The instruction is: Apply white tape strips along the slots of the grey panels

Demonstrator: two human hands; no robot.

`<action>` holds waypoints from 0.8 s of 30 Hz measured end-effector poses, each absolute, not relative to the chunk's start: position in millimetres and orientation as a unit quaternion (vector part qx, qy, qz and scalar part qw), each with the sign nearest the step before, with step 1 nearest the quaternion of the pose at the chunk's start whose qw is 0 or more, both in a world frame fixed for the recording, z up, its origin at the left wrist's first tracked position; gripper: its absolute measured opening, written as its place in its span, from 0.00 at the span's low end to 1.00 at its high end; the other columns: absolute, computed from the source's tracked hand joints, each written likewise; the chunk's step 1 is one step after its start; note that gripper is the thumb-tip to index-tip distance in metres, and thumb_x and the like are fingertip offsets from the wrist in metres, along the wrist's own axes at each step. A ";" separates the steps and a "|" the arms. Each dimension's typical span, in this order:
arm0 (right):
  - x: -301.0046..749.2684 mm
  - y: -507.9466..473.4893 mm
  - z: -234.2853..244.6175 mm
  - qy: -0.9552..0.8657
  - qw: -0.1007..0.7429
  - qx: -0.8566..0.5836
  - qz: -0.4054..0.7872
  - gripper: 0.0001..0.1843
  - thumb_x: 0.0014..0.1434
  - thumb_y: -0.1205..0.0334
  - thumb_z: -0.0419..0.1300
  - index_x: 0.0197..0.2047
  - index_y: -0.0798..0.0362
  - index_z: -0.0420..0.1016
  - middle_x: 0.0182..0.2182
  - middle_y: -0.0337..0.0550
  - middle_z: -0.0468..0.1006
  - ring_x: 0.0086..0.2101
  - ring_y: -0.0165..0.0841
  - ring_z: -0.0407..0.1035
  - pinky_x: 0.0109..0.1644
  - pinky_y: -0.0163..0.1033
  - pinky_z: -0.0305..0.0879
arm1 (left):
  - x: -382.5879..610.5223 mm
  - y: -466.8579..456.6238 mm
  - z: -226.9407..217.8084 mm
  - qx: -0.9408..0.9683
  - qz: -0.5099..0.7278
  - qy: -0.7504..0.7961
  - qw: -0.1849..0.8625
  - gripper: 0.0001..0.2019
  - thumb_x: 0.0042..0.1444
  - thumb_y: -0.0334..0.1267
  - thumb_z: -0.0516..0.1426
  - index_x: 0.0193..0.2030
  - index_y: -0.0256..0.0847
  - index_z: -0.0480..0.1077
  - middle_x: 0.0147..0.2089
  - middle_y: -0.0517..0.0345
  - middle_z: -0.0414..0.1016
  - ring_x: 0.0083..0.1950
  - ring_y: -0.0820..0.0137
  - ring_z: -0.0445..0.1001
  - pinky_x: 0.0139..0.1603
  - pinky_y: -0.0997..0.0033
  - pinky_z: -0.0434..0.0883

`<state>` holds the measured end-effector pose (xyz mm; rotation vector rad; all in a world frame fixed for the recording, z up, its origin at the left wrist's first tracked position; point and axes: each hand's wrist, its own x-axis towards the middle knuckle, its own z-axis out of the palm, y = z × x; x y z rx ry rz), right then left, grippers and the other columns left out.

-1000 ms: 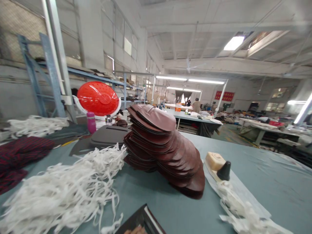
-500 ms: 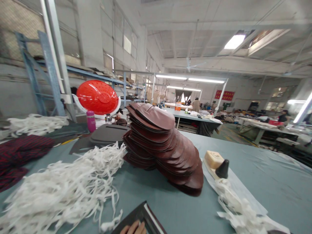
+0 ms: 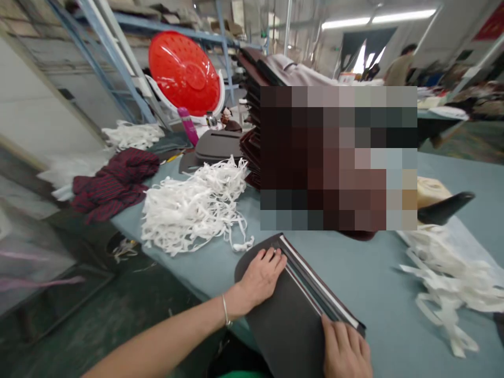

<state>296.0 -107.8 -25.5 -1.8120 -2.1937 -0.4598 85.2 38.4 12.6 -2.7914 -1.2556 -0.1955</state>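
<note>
Leather stack [image 3: 250,115] largely behind a pixelated blur

Thin silver bangle [image 3: 226,311], L wrist [image 3: 234,300]; green top [image 3: 244,375]; forearm [image 3: 157,341] bare.

Got a dark grey rounded panel [image 3: 289,325] lying flat on the blue-grey table [image 3: 388,273], with a white-edged folded strip [image 3: 318,281] along its straight side. Left hand [image 3: 260,278] and right hand [image 3: 344,352] are both pressed on it.
</note>
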 end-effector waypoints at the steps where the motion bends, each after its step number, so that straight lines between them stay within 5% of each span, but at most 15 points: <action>1: 296.6 -107.2 -26.0 -0.760 0.124 -0.618 -0.159 0.17 0.59 0.75 0.51 0.49 0.58 0.71 0.36 0.48 0.74 0.40 0.43 0.65 0.44 0.48 0.61 | 84.5 39.7 12.9 -0.912 -0.066 -0.403 0.033 0.22 0.60 0.30 0.45 0.62 0.34 0.59 0.62 0.45 0.65 0.61 0.55 0.62 0.59 0.53 0.61; 11: 281.3 -78.9 -8.1 -0.738 0.125 -0.652 -0.123 0.09 0.59 0.70 0.54 0.42 0.55 0.72 0.35 0.46 0.71 0.37 0.41 0.62 0.39 0.46 0.57 | 71.9 36.2 2.5 -0.836 -0.240 -0.485 -0.088 0.23 0.60 0.31 0.49 0.62 0.35 0.55 0.61 0.46 0.64 0.62 0.61 0.61 0.63 0.57 0.60; 24: 224.3 -25.7 -3.0 -0.763 0.111 -0.623 -0.131 0.17 0.57 0.77 0.50 0.47 0.62 0.72 0.37 0.52 0.71 0.37 0.41 0.64 0.40 0.46 0.64 | 79.2 39.2 11.2 -0.892 -0.168 -0.414 -0.065 0.17 0.61 0.29 0.47 0.55 0.42 0.65 0.54 0.52 0.71 0.59 0.60 0.64 0.58 0.55 0.62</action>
